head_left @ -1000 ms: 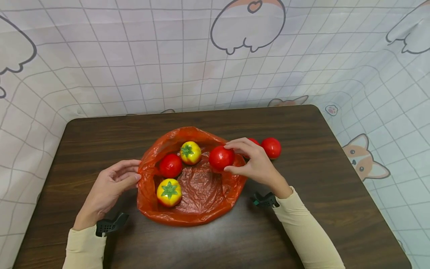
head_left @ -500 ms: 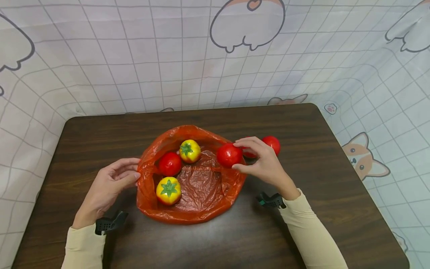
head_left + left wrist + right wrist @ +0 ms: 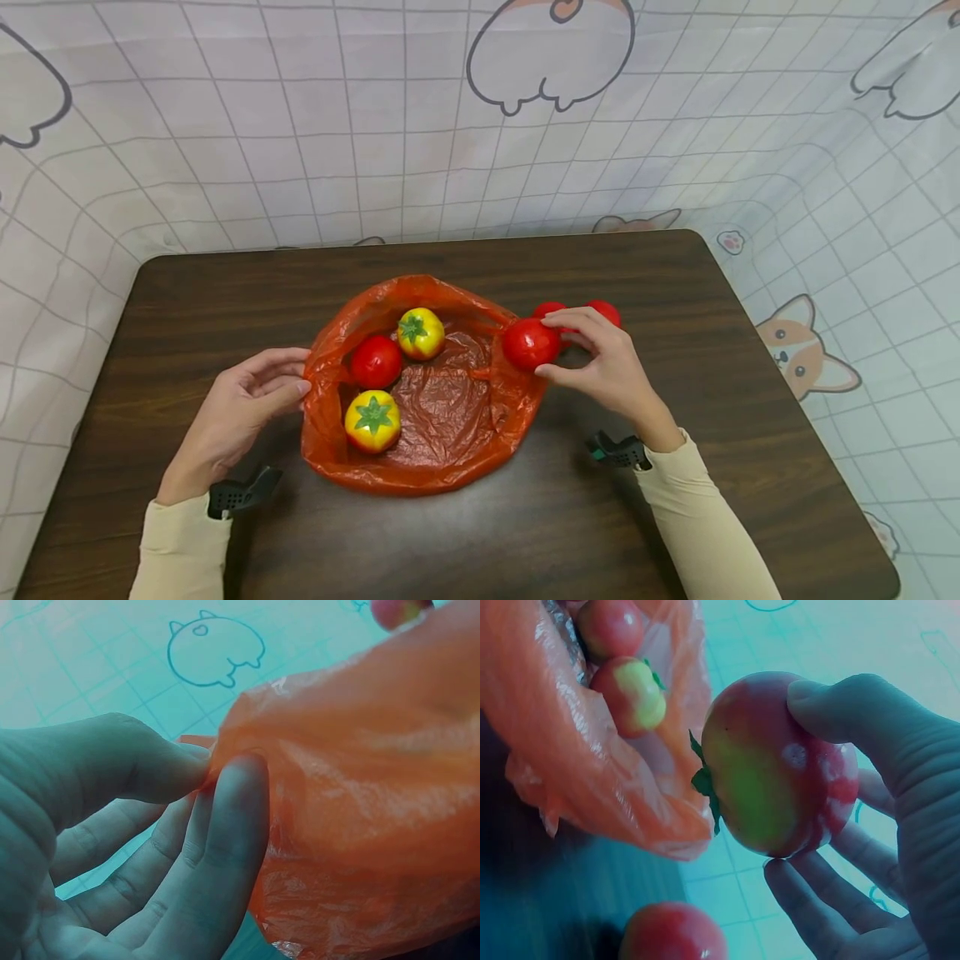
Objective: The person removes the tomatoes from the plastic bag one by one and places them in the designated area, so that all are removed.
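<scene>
An orange plastic bag [image 3: 427,482] stands wide open on the table. My left hand [image 3: 236,417] pinches its left rim; in the left wrist view the thumb [image 3: 176,769] and index finger meet on the film. Inside the bag sit a red tomato [image 3: 377,362] and two yellow ones with green star-shaped tops, the front tomato [image 3: 372,422] and the back tomato [image 3: 421,334]. My right hand [image 3: 607,367] grips another tomato [image 3: 772,765] between thumb and fingers, over the bag's right rim. Its yellow-green side and green leaves show in the right wrist view.
Two more red tomatoes, the nearer one [image 3: 550,309] and the farther one [image 3: 603,312], lie on the dark wooden table [image 3: 360,550] behind my right hand, partly hidden by it. A white gridded cloth [image 3: 420,167] with dog drawings rises behind the table.
My right hand has moved right with the tomato, from over the bag's opening to its right rim. The left hand keeps its pinch on the bag; the tomatoes inside stay put.
</scene>
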Demonstrator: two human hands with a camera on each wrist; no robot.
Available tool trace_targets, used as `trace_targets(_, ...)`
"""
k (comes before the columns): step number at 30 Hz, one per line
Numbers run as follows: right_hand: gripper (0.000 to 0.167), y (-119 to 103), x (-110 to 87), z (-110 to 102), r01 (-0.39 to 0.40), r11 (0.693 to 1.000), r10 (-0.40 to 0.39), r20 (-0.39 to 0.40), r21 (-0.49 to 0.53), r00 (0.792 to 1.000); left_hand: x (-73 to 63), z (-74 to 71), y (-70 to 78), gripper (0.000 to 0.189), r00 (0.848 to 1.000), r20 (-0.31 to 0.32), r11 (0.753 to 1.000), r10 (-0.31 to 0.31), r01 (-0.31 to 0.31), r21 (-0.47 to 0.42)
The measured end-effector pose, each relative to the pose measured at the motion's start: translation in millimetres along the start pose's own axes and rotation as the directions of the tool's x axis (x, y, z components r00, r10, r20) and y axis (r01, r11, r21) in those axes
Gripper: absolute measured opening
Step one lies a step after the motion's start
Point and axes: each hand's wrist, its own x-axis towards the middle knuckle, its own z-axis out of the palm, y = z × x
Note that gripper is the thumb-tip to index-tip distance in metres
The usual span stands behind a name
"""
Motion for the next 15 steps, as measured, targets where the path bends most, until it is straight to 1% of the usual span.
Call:
trace_targets(7,0.059,5.9,-7.7,-4.6,-0.012,1.000,0.012,-0.019,0.001,1.000,1.3,1.1,1.8,0.044,1.000,-0.004,1.000,-0.008,0.008,0.024)
trace_targets(15,0.060,11.3,-16.1,-7.7,-0.015,1.000,0.015,-0.016,0.017,1.000,0.7,1.1,0.0,0.044,1.000,-0.008,0.999,-0.026,0.027,0.034)
